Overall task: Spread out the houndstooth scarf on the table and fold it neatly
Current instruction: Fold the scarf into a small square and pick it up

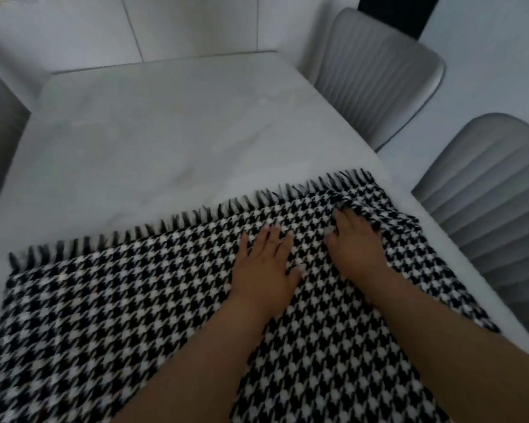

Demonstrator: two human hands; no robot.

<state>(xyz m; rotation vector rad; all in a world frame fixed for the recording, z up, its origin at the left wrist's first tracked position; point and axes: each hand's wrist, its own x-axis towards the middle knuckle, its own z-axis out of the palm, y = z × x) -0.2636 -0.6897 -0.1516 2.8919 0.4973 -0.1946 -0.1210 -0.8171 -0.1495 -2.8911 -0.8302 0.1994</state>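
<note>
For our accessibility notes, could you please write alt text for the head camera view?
Two bare hands work a black-and-white houndstooth scarf spread on a pale table: the left hand presses flat, while the right hand curls its fingers into a bunched fold near the fringed far edge. Two grey ribbed chairs stand to the right.

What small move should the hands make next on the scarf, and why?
Probably the right hand should pull the bunched fold at the scarf's far right corner outward, while the flat left hand holds the cloth; elsewhere it already lies flat.
</note>
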